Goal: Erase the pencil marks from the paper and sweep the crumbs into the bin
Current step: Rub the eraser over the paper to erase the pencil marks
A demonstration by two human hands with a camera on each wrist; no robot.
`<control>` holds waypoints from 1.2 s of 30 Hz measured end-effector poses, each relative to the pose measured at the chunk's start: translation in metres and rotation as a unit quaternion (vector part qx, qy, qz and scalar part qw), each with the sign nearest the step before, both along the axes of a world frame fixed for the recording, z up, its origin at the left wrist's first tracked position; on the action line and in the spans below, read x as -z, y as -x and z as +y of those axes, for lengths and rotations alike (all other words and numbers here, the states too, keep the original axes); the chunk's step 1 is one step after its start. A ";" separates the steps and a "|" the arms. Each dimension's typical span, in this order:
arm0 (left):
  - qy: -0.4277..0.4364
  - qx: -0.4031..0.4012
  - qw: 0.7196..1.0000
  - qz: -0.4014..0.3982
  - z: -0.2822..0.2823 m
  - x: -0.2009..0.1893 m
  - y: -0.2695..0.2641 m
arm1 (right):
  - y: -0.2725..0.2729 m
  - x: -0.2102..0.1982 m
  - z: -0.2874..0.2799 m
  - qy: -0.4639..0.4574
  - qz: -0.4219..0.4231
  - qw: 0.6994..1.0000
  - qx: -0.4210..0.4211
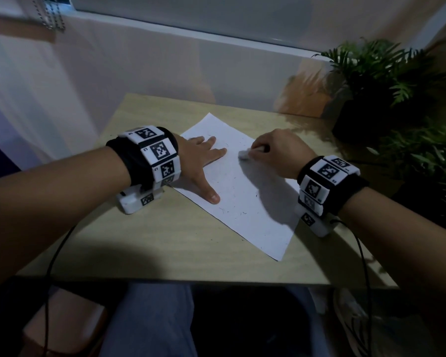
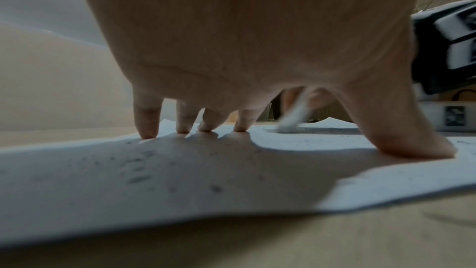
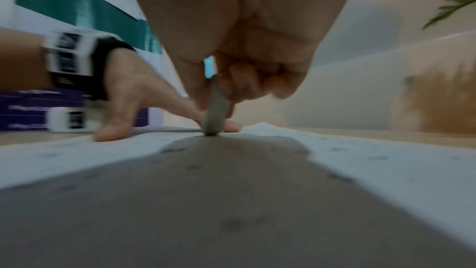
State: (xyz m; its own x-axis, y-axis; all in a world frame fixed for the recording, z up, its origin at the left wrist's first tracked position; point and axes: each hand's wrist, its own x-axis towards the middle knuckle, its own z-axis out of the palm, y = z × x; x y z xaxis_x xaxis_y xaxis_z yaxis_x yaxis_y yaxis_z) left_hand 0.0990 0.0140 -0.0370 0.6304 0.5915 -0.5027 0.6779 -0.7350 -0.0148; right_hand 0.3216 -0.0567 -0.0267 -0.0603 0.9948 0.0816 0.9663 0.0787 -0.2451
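A white sheet of paper (image 1: 245, 197) lies slanted on the light wooden table (image 1: 165, 235), dotted with faint pencil marks and dark eraser crumbs (image 1: 223, 210). My left hand (image 1: 204, 161) lies flat on the sheet's left part, fingers spread and pressing down (image 2: 148, 129). My right hand (image 1: 273, 153) pinches a white eraser (image 1: 243, 154) whose tip touches the paper near the sheet's upper middle. In the right wrist view the eraser (image 3: 215, 113) stands on edge on the paper (image 3: 373, 162), blurred. The left wrist view shows the eraser (image 2: 293, 117) beyond my fingers. No bin is in view.
A potted fern (image 1: 386, 81) in a dark pot stands at the table's back right corner. A pale wall (image 1: 165, 68) runs behind the table. My legs (image 1: 152, 323) are below the near edge. Cables (image 1: 54, 256) hang from both wrist bands.
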 end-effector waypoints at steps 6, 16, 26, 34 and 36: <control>-0.002 -0.003 1.000 0.007 0.000 0.001 -0.001 | 0.021 -0.004 -0.025 0.090 0.068 0.990 -0.090; 0.004 -0.009 1.000 0.013 -0.001 -0.004 -0.002 | 0.035 -0.001 -0.035 0.054 0.048 0.988 -0.135; 0.009 -0.007 1.000 0.018 -0.003 -0.006 -0.002 | 0.039 0.003 -0.038 0.043 0.047 0.987 -0.150; 0.006 0.001 1.000 0.011 -0.001 0.000 -0.001 | 0.030 0.005 -0.027 -0.010 -0.017 0.996 -0.088; 0.007 -0.001 1.000 0.015 -0.001 -0.001 -0.003 | 0.038 0.002 -0.033 0.046 0.032 0.990 -0.131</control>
State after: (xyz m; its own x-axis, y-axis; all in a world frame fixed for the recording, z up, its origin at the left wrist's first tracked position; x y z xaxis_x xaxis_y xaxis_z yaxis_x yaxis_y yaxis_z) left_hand 0.1016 0.0132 -0.0363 0.6138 0.5856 -0.5295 0.6794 -0.7334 -0.0236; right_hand 0.2841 -0.0901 -0.0286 -0.3152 0.9490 0.0029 0.8981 0.2993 -0.3224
